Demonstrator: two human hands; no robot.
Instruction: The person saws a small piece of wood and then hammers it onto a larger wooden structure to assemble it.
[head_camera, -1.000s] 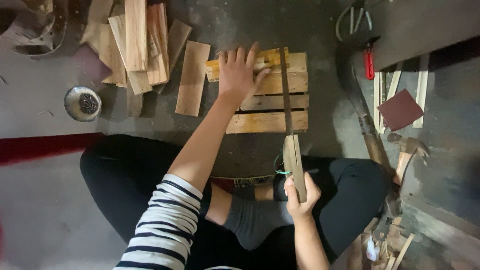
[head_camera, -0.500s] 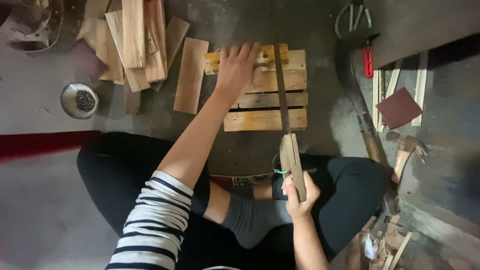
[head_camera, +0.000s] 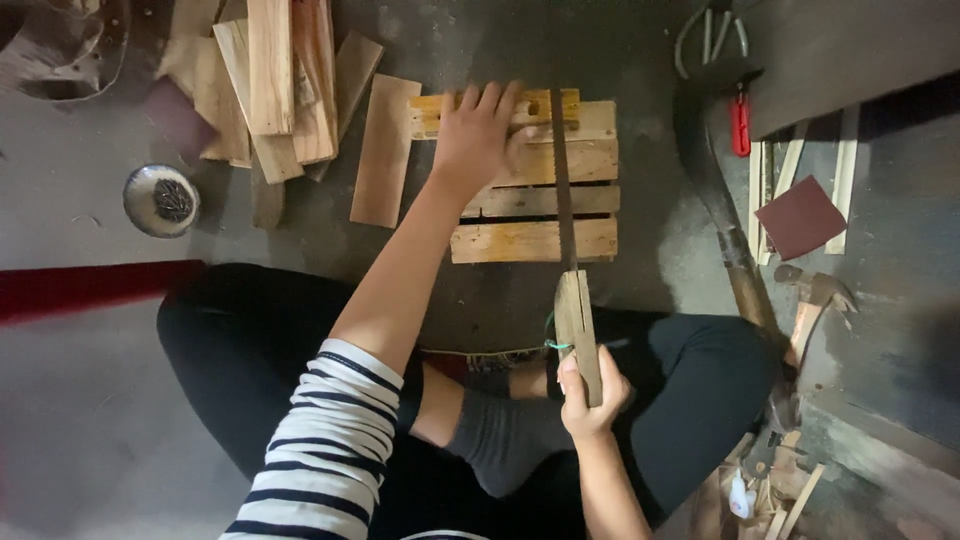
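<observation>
A small slatted wooden pallet (head_camera: 535, 240) lies on the grey floor in front of my crossed legs. My left hand (head_camera: 478, 135) presses flat on its upper left slats, fingers spread. My right hand (head_camera: 590, 395) grips the wooden handle of a hand saw (head_camera: 577, 315). The saw's thin blade (head_camera: 562, 190) runs up across the pallet slats, just right of my left hand.
Loose wooden planks (head_camera: 275, 90) pile at the upper left, one board (head_camera: 385, 150) beside the pallet. A round metal bowl (head_camera: 162, 200) sits on the left. A long-handled tool (head_camera: 720, 210), red-handled tool (head_camera: 740, 125), dark red sandpaper sheet (head_camera: 800, 217) and hammer (head_camera: 815, 295) lie right.
The saw has slid slightly toward me along the slats. My left hand stays pressed on the pallet. The view has shifted a little.
</observation>
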